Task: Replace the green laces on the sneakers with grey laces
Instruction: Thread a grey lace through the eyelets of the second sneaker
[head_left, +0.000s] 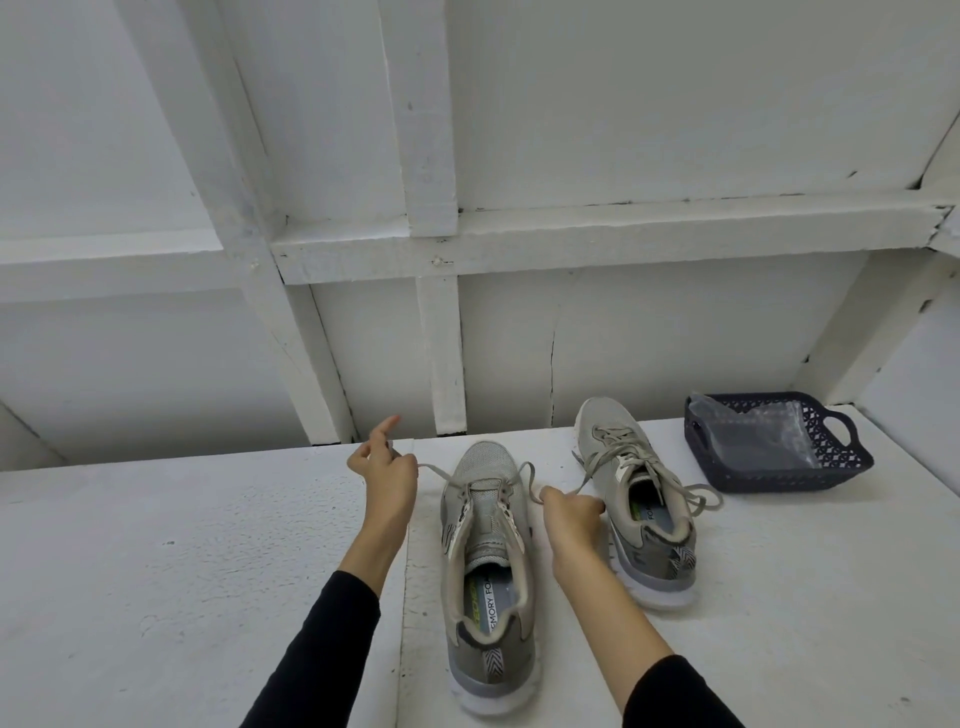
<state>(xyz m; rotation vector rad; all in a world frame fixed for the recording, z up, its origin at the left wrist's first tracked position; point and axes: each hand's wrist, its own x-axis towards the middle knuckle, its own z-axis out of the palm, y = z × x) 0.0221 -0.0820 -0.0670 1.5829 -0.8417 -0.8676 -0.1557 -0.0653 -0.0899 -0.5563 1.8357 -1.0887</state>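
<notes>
2 grey shoes sit on a white table (156, 571). the near shoe (488, 577) is in the middle, with its toe pointing away. a grey lace (441, 474) goes through only its holes nearest the toe. the left hand (387, 475) pinches 1 end of this lace, out to the left, with 1 finger sticking up. the right hand (574, 512) is curled around the other end, just right of the shoe. the far shoe (639, 499) is on the right and is laced up in grey. a dark basket (841, 462) with clear plastic inside sits further right.
</notes>
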